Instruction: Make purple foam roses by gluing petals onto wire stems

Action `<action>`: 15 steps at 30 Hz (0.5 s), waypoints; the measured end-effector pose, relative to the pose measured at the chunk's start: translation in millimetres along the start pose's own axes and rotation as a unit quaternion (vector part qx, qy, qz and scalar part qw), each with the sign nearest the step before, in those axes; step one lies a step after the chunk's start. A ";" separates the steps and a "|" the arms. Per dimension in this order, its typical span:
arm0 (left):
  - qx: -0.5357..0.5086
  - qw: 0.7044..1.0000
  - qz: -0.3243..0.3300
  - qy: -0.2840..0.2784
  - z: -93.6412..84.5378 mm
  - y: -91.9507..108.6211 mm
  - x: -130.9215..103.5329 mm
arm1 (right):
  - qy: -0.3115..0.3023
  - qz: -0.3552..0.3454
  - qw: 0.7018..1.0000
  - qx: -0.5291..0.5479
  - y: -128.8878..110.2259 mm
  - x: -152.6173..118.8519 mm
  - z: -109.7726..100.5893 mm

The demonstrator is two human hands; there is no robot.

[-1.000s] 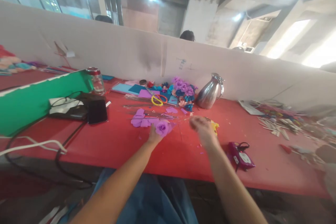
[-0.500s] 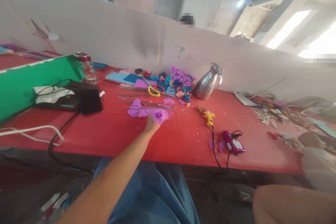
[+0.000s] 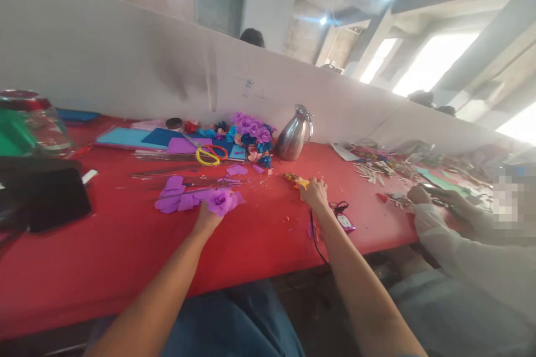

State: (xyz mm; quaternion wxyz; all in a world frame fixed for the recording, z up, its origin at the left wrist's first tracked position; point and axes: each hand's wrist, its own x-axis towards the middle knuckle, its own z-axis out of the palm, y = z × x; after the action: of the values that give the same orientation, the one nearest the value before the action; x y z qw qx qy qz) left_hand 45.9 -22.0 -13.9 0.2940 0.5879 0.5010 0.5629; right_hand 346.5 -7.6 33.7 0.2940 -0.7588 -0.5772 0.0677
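A purple paper flower (image 3: 221, 201) is held in my left hand (image 3: 206, 222), its fingers closed beneath the bloom and mostly hidden by it. To the right, my right hand (image 3: 316, 194) has its fingers wrapped round the handle of a yellow glue gun (image 3: 300, 182), which lies low over the red table with its tip to the left. A black cord runs down from the gun. Just left of the flower lie purple paper petals (image 3: 171, 195) and thin wires (image 3: 154, 173). Yellow-and-red-handled scissors (image 3: 208, 156) rest on paper sheets behind.
Paper flowers (image 3: 253, 128) are heaped by the wall, beside a steel jug (image 3: 292, 135). A purple box (image 3: 345, 222) with a cable sits right of my right forearm. A phone (image 3: 57, 199) is at left. At right, a co-worker's hands (image 3: 435, 198) are over scattered craft pieces.
My right hand has come into view and closed on the glue gun. The view has turned right, showing more of the co-worker. My left hand still holds the flower.
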 end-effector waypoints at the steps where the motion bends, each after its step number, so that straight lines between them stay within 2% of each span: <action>1: 0.007 1.000 -0.003 -0.012 -1.7 -0.8 1.0 | -0.003 0.036 0.999 0.000 1.7 2.7 6.6; 4: 0.004 0.998 -0.011 -0.058 -4.4 -1.6 3.7 | -0.034 0.119 0.992 0.030 6.6 12.1 20.1; 8: -0.066 0.988 -0.016 -0.142 -2.8 1.0 3.8 | -0.078 0.179 0.972 0.132 10.0 21.0 24.3; 12: -0.073 0.979 -0.035 -0.188 -3.0 5.5 1.0 | -0.102 0.177 0.939 0.275 5.4 10.7 19.0; 15: -0.016 0.987 -0.027 -0.160 -5.0 8.4 -1.8 | -0.112 0.141 0.913 0.367 2.8 -12.1 7.7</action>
State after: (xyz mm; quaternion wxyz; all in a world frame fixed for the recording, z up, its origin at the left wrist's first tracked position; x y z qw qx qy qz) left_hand 43.5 -27.5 -6.0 0.3952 0.6516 0.4544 0.4612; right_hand 341.6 -16.3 23.1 0.4726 -0.6586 -0.4281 0.3995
